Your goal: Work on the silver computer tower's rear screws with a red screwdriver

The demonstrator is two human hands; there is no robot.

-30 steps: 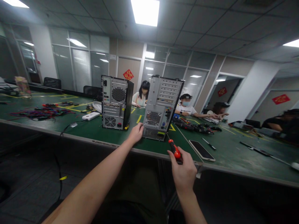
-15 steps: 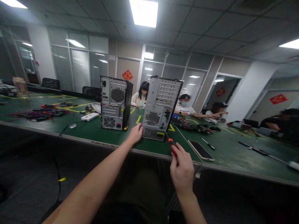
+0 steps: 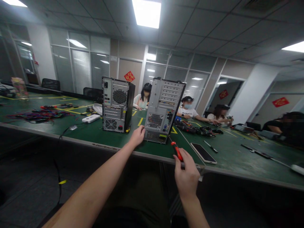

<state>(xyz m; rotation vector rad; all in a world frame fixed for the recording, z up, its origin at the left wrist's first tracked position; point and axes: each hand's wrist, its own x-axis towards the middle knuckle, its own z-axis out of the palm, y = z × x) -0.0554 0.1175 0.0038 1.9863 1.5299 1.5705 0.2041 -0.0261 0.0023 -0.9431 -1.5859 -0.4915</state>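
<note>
A computer tower [image 3: 163, 107] stands upright near the table's front edge, its rear panel facing me. At its lower left edge, my left hand [image 3: 137, 135] rests with the fingers closed against the case. My right hand [image 3: 186, 164] grips a red and black screwdriver [image 3: 175, 149] by the handle. The screwdriver's shaft points up and left, its tip at the tower's lower right rear corner. Whether the tip sits in a screw is too small to tell. To the left stands a second black and silver tower [image 3: 115, 107].
On the green table [image 3: 133, 147] lie a phone [image 3: 203, 153] and a thin tool [image 3: 211, 146] at right, black cables [image 3: 197, 128] behind them, and a white power strip [image 3: 91, 118] and tangled wires [image 3: 39, 116] at left. Several people sit across and to the right.
My right hand has shifted slightly right and down, and its fingers have changed position on the screwdriver handle. My left hand and both towers look the same.
</note>
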